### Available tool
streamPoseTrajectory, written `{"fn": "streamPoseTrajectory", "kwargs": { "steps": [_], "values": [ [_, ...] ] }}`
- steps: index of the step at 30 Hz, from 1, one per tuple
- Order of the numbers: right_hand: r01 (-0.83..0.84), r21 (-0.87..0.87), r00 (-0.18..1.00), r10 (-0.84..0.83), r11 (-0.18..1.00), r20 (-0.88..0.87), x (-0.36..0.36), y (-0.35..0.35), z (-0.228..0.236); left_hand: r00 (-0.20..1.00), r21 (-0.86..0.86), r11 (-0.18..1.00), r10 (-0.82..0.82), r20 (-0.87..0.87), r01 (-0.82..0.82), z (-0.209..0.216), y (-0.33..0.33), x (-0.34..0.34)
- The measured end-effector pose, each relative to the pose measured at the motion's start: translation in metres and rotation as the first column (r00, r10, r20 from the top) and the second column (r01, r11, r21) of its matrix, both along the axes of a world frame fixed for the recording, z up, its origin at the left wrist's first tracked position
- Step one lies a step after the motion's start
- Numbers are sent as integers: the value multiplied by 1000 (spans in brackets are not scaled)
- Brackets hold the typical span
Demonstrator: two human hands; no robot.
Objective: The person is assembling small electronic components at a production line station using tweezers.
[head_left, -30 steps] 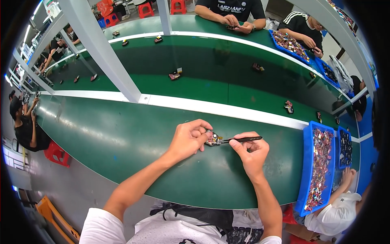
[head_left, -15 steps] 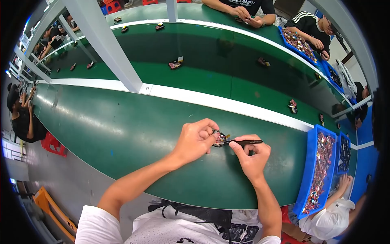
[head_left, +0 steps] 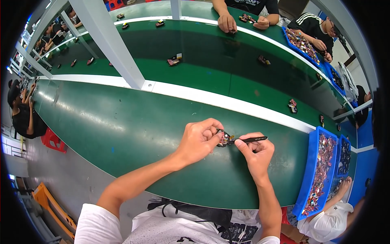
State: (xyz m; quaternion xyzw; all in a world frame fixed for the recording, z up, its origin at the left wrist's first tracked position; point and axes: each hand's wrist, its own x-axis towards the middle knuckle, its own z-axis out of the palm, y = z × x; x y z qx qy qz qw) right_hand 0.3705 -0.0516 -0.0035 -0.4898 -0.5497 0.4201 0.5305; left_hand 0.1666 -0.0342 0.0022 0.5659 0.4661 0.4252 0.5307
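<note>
My left hand (head_left: 199, 140) is closed around a small black-rimmed housing (head_left: 223, 138) with reddish and metallic parts inside, held above the green table. Black tweezers (head_left: 255, 139) are pinched between the thumb and fingers of my right hand (head_left: 256, 153). Their tip points left and meets the right side of the housing, near a small yellowish bit. My left fingers cover part of the housing, so its inside shows only partly.
To my right stand a long blue bin (head_left: 304, 191) full of small reddish parts and a blue tray (head_left: 344, 156) of dark pieces. Beyond a white rail (head_left: 227, 104), small assemblies (head_left: 174, 61) lie on a green belt. A grey post (head_left: 109, 44) rises at left. Co-workers sit around.
Both my hands have shifted slightly right with the housing and tweezers. The tweezers now slant up more to the right. Across the belt, a co-worker's hands have parted, one reaching down to the belt.
</note>
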Motion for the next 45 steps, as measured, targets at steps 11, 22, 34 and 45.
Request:
{"fn": "streamPoseTrajectory", "kwargs": {
  "steps": [11,22,34,45],
  "values": [
    [5,-28,1000,-5,1000,-10,-4,2,2,999,18,999,-29,-25,30,-5,3,-5],
    [24,140,990,-44,990,136,-12,-1,2,997,27,998,61,-54,-59,-5,5,-10],
    [53,147,976,-82,988,203,-15,0,-3,1000,46,999,19,-5,-19,-5,4,-14],
    [14,3,1000,-14,1000,-2,-19,4,0,996,-17,998,-54,74,56,1,4,-20]
  ]
}}
